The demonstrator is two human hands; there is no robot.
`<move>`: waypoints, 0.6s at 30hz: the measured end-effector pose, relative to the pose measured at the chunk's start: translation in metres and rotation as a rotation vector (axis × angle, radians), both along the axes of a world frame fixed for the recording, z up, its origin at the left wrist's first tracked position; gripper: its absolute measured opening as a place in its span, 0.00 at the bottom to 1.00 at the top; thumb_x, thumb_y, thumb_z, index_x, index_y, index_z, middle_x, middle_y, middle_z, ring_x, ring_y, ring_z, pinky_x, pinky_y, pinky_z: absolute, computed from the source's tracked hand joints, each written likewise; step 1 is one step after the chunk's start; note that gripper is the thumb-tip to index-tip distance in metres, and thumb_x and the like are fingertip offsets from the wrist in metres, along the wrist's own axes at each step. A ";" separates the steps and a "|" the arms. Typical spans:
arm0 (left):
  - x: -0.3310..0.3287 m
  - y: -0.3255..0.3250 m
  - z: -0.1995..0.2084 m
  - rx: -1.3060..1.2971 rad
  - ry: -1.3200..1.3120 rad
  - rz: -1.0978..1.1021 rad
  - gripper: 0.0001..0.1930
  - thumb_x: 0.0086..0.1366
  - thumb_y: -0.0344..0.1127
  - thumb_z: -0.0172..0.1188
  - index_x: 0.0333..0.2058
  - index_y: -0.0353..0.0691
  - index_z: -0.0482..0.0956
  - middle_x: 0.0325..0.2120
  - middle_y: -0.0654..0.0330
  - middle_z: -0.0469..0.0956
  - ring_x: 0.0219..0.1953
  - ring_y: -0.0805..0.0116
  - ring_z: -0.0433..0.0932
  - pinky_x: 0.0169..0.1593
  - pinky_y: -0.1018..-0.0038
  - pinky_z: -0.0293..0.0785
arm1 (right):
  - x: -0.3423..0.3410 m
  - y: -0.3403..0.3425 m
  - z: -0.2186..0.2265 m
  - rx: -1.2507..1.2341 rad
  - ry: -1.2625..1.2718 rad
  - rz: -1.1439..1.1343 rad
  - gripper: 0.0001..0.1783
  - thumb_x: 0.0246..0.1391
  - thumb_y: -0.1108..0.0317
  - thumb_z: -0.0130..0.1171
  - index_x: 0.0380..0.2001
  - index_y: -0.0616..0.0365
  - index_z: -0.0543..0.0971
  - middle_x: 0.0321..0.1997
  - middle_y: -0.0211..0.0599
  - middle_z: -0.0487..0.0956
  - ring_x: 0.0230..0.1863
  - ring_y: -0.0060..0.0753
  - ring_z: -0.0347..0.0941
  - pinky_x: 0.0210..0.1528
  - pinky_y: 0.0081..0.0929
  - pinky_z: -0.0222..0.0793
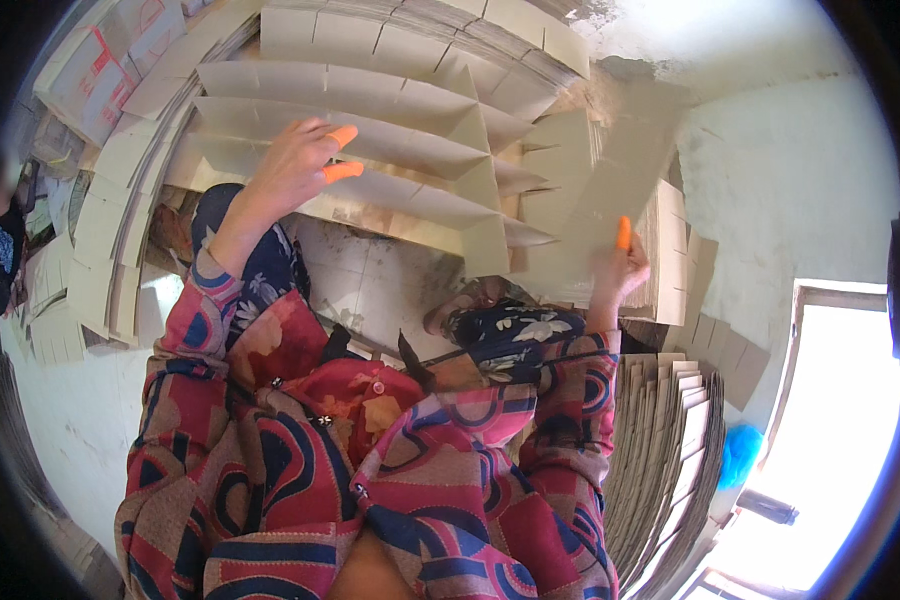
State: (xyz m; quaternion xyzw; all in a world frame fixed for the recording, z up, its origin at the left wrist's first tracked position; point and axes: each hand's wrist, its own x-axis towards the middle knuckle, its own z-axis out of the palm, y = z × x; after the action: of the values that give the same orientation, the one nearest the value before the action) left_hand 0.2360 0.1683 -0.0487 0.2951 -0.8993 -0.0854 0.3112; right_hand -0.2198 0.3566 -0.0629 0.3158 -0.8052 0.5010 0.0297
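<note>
My left hand [292,168], with orange finger covers on two fingers, is over the near left part of a cardboard partition grid [410,150]. Its fingers are apart and nothing shows between them. The grid has several long slotted strips running left to right, and a crossing strip [487,165] stands in their slots toward the right end. At the right, my right hand [625,268] wears one orange finger cover and grips the edge of a long cardboard strip [625,150]. Motion blurs this strip, which slants up toward the wall; the fingers behind it are partly hidden.
Stacks of slotted cardboard [130,210] rise on the left, with more beyond the grid [420,40] and beside my right arm [660,460]. A printed carton [90,80] sits far left. A blue bag [740,455] is near the bright opening at right.
</note>
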 end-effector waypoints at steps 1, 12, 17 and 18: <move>-0.002 0.000 -0.003 -0.012 0.010 -0.012 0.23 0.52 0.41 0.66 0.44 0.34 0.76 0.31 0.53 0.78 0.38 0.55 0.74 0.42 0.65 0.69 | 0.008 0.001 0.011 -0.024 0.095 0.012 0.10 0.53 0.63 0.63 0.31 0.60 0.82 0.18 0.32 0.75 0.20 0.18 0.65 0.21 0.25 0.61; -0.006 0.004 -0.035 0.117 0.027 -0.071 0.08 0.50 0.34 0.66 0.30 0.38 0.81 0.20 0.54 0.73 0.28 0.55 0.73 0.32 0.63 0.70 | 0.157 -0.031 0.089 0.099 0.174 0.545 0.13 0.48 0.73 0.67 0.37 0.65 0.77 0.36 0.37 0.80 0.19 0.13 0.49 0.17 0.16 0.52; -0.005 0.009 -0.030 0.158 0.062 -0.115 0.05 0.51 0.29 0.62 0.29 0.39 0.80 0.21 0.54 0.74 0.30 0.53 0.73 0.34 0.62 0.70 | 0.185 -0.047 0.091 0.140 0.268 0.653 0.10 0.48 0.75 0.66 0.31 0.66 0.74 0.47 0.53 0.76 0.19 0.16 0.48 0.17 0.19 0.55; -0.004 0.009 -0.031 0.151 0.053 -0.118 0.06 0.51 0.29 0.61 0.29 0.39 0.80 0.21 0.54 0.74 0.30 0.53 0.73 0.34 0.62 0.70 | 0.188 -0.049 0.088 0.143 0.273 0.650 0.12 0.48 0.74 0.66 0.35 0.66 0.75 0.39 0.51 0.73 0.19 0.16 0.48 0.17 0.19 0.54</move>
State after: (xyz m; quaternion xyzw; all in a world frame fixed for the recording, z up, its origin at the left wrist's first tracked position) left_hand 0.2321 0.1769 -0.0794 0.2620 -0.8977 -0.1787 0.3060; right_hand -0.0321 0.3071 0.0255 0.6205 -0.6846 0.3798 -0.0462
